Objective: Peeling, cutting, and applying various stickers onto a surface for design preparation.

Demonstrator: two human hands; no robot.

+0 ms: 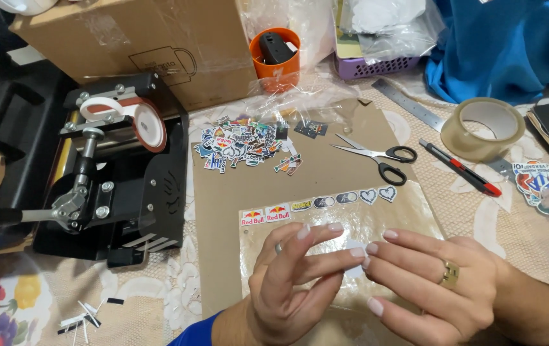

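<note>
Left hand (pixel 297 282), right hand (pixel 431 285): fingertips of both hands pinching small white sticker (pixel 354 256) between them, above clear sheet (pixel 383 218).

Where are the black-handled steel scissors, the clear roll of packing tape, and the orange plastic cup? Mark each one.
Black-handled steel scissors (pixel 377 154): head view, on the pivot where the blades cross.
Clear roll of packing tape (pixel 479 146): head view, on the front outer wall.
Orange plastic cup (pixel 275 72): head view, on the front wall.

The left hand (pixel 293 275) is raised palm-up with fingers curled inward, its fingertips meeting those of the right hand (pixel 434 285), which reaches in with fingers extended.
</note>
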